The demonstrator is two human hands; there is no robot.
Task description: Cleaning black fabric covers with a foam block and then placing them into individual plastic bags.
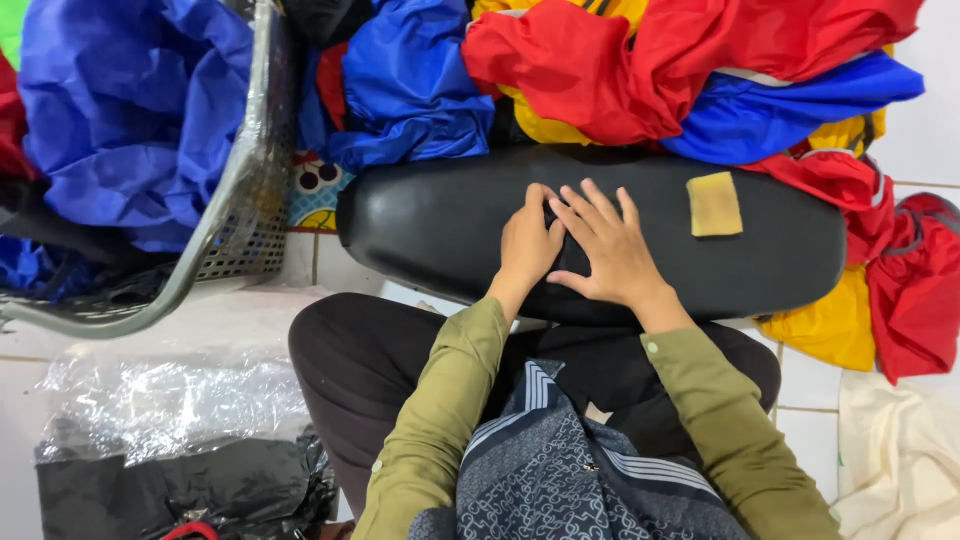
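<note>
A long black padded cushion (420,225) lies across my lap, its surface shiny. My left hand (528,243) rests on the middle of it with the fingers curled. My right hand (605,248) lies flat beside it, fingers spread, overlapping the left hand's fingertips. Neither hand holds anything that I can see. A small yellow rectangular patch (714,204) sits on the cushion to the right of my right hand. I wear olive green sleeves and a dark patterned scarf.
A grey mesh basket (235,200) full of blue fabric (130,100) stands at the left. Red (600,70), blue and yellow garments pile up behind the cushion and at the right (915,290). Clear plastic wrap (170,400) and black packets (180,490) lie on the white tile floor at lower left.
</note>
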